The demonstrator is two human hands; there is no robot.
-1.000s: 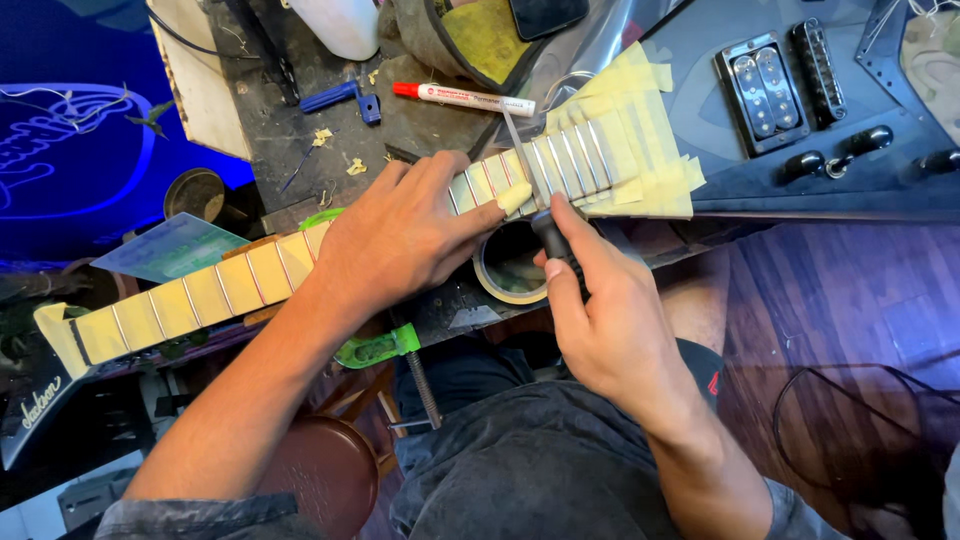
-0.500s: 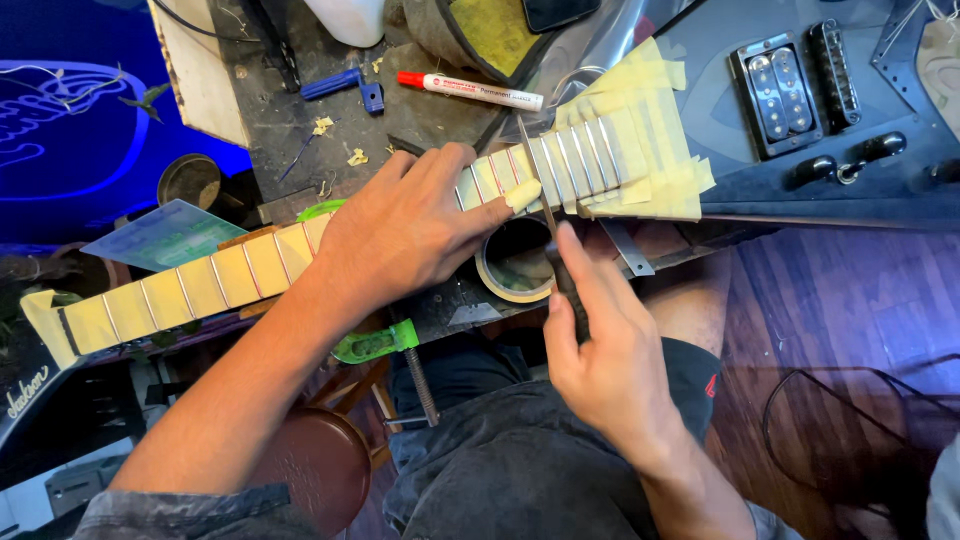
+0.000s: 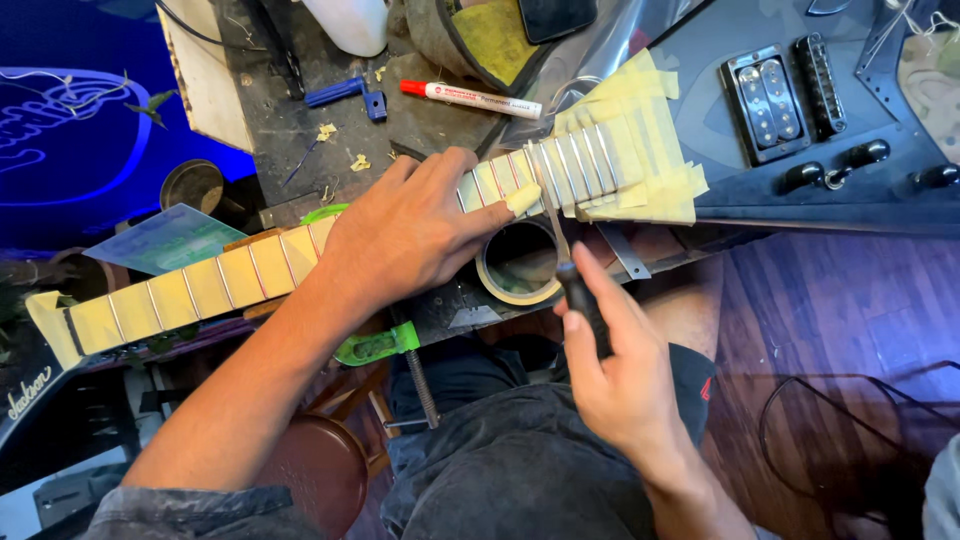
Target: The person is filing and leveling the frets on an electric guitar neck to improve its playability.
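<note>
Head view: left hand [image 3: 405, 235] spread flat, pressing down on tape-masked guitar fretboard with metal frets [image 3: 250, 270], thumb tip taped. Right hand [image 3: 620, 375] curled around black-handled thin metal file [image 3: 560, 240], blade lying across frets just right of left thumb. Roll of masking tape [image 3: 515, 265] between hands.

The long guitar neck [image 3: 250, 270] is covered in strips of matt, cream paper masking tape, between which thin bright metal frets are seen. A glossy dark guitar body [image 3: 740, 170] carries chromed metal pickups [image 3: 765, 100] and shiny black plastic knobs [image 3: 865, 155]. A worn, scuffed workbench top [image 3: 300, 130] is dusted with shavings. A smooth plastic red-capped white marker [image 3: 470, 98] is laid there.
</note>
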